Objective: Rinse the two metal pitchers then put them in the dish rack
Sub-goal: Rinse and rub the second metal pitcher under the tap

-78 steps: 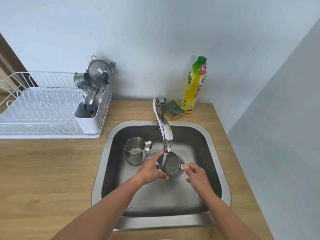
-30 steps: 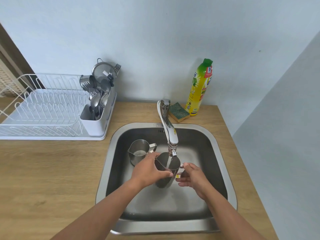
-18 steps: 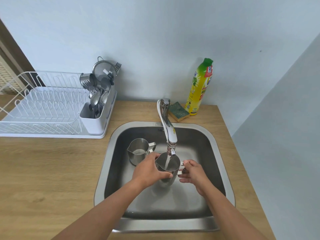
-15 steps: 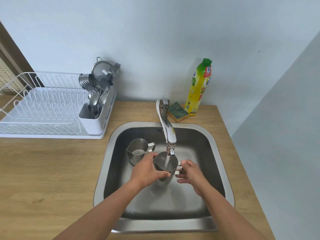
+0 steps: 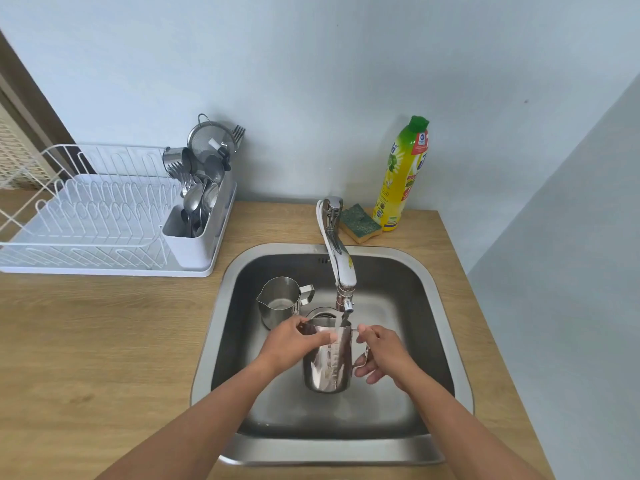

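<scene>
Snugly, the fingers (image 5: 302, 323) of the left hand (image 5: 294, 344) curl round the upper body of a metal pitcher (image 5: 327, 365), with the thumb lying across its near side just under the rim. On the other side the right hand (image 5: 384, 351) pinches the pitcher's handle: the thumb sits on top of it and the remaining fingers are bent round and beneath it. Between the two hands the pitcher is held upright above the floor of the sink (image 5: 214, 341), with its mouth just below the spout of the faucet (image 5: 341, 268). I cannot tell for certain whether water is running.

A second metal pitcher (image 5: 278, 301) stands upright on the sink floor, behind and to the left of the held one, with its handle turned right.

Left of the sink, on the wooden counter (image 5: 104, 341), sits a white dish rack (image 5: 86, 216). Its cutlery holder (image 5: 197, 237) is full of spoons, forks and a strainer. Behind the faucet lie a green-and-yellow sponge (image 5: 360, 223) and, just beside it, a tall yellow bottle (image 5: 403, 174) with a green cap.
</scene>
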`<action>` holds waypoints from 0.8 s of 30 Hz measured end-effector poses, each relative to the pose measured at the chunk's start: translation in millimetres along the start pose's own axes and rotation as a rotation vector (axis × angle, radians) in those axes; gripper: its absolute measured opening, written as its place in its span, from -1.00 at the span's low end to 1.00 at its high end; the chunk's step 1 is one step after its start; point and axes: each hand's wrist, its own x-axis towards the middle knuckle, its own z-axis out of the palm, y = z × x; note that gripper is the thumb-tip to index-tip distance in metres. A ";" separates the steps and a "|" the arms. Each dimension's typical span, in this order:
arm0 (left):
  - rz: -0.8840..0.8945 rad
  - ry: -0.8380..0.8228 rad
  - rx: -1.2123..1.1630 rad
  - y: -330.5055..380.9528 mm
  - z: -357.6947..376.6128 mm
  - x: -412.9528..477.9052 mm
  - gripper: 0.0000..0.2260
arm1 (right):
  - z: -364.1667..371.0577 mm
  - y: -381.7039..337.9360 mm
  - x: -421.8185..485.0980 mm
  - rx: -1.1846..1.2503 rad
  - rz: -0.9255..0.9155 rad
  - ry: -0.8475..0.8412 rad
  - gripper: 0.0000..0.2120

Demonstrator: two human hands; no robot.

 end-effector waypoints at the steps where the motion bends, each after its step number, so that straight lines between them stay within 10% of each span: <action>1: -0.024 -0.013 -0.042 -1.0 0.7 0.4 -0.52 | 0.3 -0.2 -0.8 -0.032 0.016 -0.007 -0.62; 15: -0.421 -0.268 -0.197 -0.1 0.3 8.1 -0.44 | 3.0 -9.8 5.5 -0.165 0.157 -0.018 -0.58; 24: -0.259 -0.344 -0.302 -13.6 -6.1 19.2 -0.56 | -0.3 -9.0 5.9 -0.165 0.097 0.000 -0.62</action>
